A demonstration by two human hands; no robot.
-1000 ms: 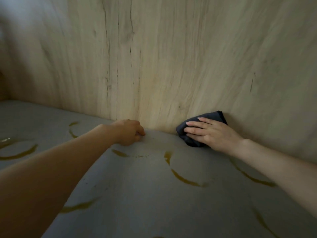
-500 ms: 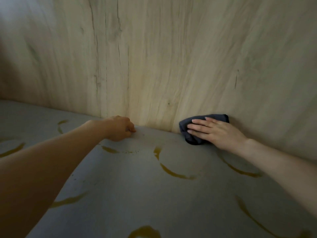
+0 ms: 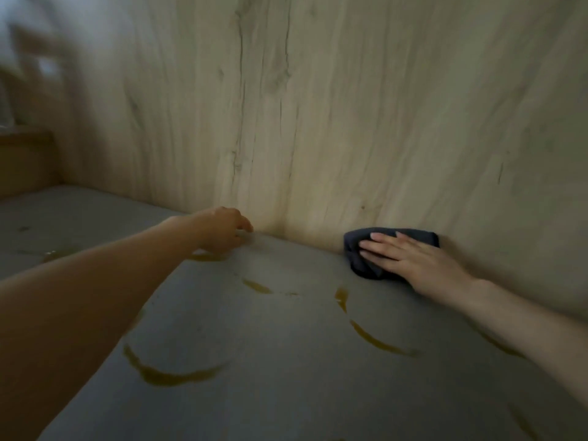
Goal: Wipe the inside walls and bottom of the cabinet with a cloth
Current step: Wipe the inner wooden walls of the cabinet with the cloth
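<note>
A dark cloth (image 3: 366, 262) lies bunched in the corner where the cabinet's wood-grain back wall (image 3: 350, 122) meets its grey bottom panel (image 3: 286, 361), touching both. The right hand (image 3: 410, 262) lies flat on top of it, palm down, its fingers (image 3: 378, 246) straight and close together, pointing left along the foot of the wall; the cloth shows beyond the fingertips and under the palm's near edge. The right forearm comes in from the lower right, low over the bottom panel.

The left hand (image 3: 222, 232) is well apart from the cloth, farther left along the same wall foot. Its fingers are curled under, knuckles up, with the tips down at the bottom panel just beside the wall; it seems to hold nothing. The left forearm stretches in from the lower left.

Yellowish-brown curved stains (image 3: 178, 377) mark the bottom panel between and in front of the two arms.
</note>
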